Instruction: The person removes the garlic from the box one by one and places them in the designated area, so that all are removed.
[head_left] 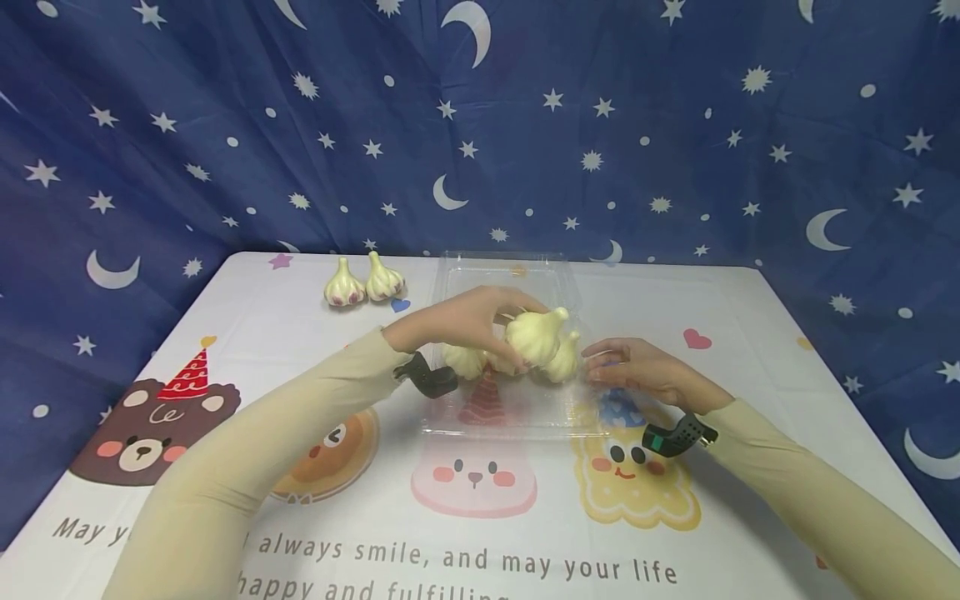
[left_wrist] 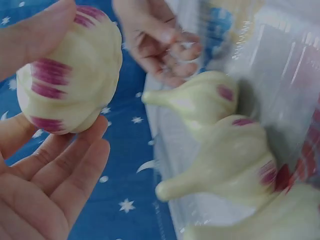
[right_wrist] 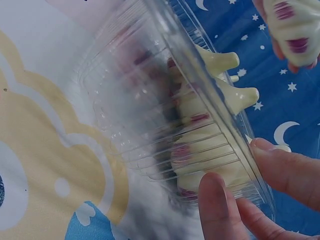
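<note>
Garlic bulb (left_wrist: 95, 70), cream-white, round, purple-patched, hangs above an open clear-plastic box (head_left: 540, 417), between the two hands. My read: loading step, bulb not yet set down. Next move calls for lowering it into spare room among the others, then letting go gently, box kept from sliding.

Table (head_left: 750, 350), covered in white cloth with cartoon prints, runs under both hands. Box sits on it between the hands, ridged side wall at the right hand's fingers. Its clear panel on the far side, beyond the left hand, is probably the lid, folded back.

Left hand (head_left: 474, 318): bare, about half open, thumb on one side of the bulb and fingers on the other. Firm enough hold by the look of it, nothing else in it.

Right hand (head_left: 633, 367): bare, fingers part-curled at the box wall. Can't tell if it pinches the rim or only touches to steady; no bulb in it.

At least three cream-white bulbs (left_wrist: 230, 155) stand in the box, below the left hand; necks poke above the rim. Two purple-based bulbs (head_left: 385, 279) sit side by side on the table, beyond the left wrist, untouched.
</note>
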